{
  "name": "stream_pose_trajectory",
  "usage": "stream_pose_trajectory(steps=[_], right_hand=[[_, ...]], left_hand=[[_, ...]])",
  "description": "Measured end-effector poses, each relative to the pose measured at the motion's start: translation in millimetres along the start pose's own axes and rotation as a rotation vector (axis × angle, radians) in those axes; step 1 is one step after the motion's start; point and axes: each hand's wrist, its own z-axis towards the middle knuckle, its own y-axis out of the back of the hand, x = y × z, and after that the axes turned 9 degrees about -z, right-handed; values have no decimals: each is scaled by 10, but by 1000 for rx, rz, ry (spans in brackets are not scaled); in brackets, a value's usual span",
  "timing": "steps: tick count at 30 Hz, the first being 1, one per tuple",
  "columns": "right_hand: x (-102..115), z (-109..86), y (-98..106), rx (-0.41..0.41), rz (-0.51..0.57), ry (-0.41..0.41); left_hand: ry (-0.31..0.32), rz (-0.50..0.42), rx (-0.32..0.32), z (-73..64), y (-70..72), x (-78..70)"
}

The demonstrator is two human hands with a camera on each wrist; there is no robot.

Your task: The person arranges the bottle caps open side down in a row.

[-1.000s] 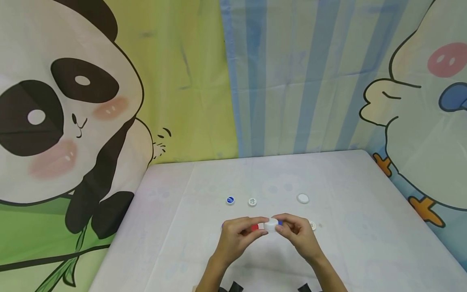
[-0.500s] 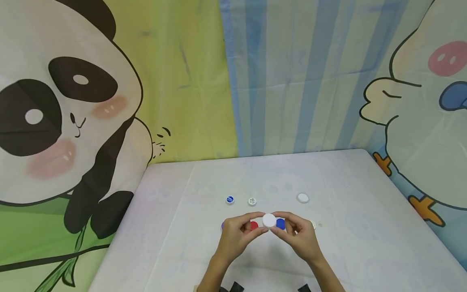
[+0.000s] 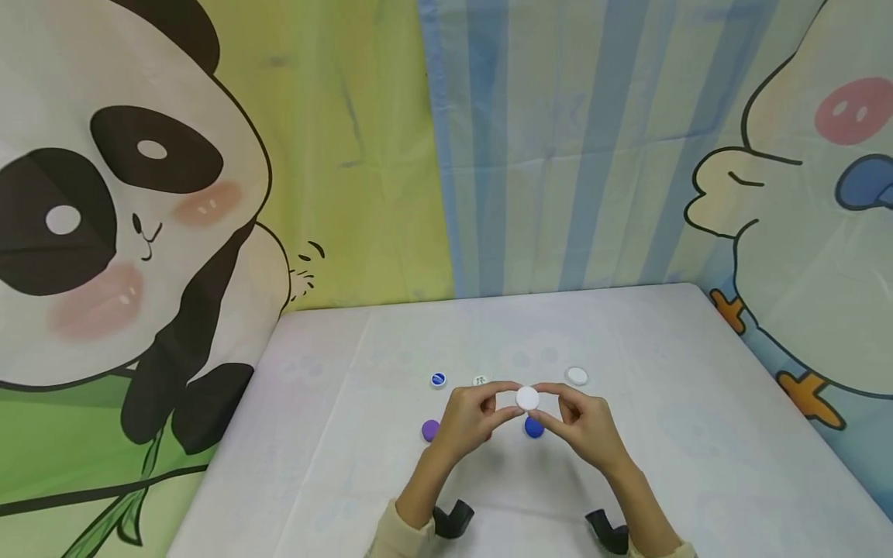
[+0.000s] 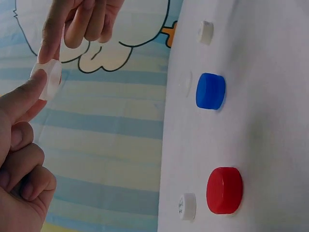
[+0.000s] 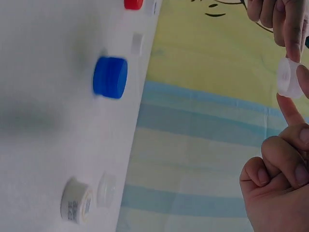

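A round white bottle cap (image 3: 527,398) is held up above the table between both hands, its flat face toward the head camera. My left hand (image 3: 469,425) pinches it from the left between thumb and index finger. From the right, my right hand (image 3: 589,428) pinches the same cap the same way. In the left wrist view the cap (image 4: 52,79) shows edge-on, with the other fingers curled in. Below the hands stand a blue cap (image 3: 534,428) and a red cap (image 4: 225,190), the red one mostly hidden by my left hand in the head view.
On the white table (image 3: 335,480) a purple cap (image 3: 430,430) sits left of my left hand. Farther back are a blue-and-white cap (image 3: 438,380), a small printed white cap (image 3: 480,380) and a flat white lid (image 3: 577,376). Another printed white cap (image 5: 76,201) shows in the right wrist view.
The white cap has turned from side-on to face-on toward the head camera. Both hands have lifted it farther up and slightly right, uncovering the purple cap.
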Motion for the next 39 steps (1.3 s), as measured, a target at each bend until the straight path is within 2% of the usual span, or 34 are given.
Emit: stream_pose_trajectory(steps=[3,8,13,17,21,29,35,39], right_hand=[[-297,115,-21,32,-88,6],[-549,326,-7,125,-234,-24],[-718,451,-77,270,-355,-111],[-839,498,-190,362,-409,-130],[-914,538,-280,413,-437,-137],[-962,598,-345,446,-532,-130],[-976,561,-345,460,-522,-166],[-974,539,-333,463,-513,-164]], left_hand=[[-1,133,26,173,-62,123],[70,345,106,407,-174,306],[160,457,181,524,-324,553],[235,511,214,518,-429,728],[282,539,215,494,-482,807],[283,664,234,533,-538,833],[286,658,262,543,-578,831],[296,640,276,543,-594,823]])
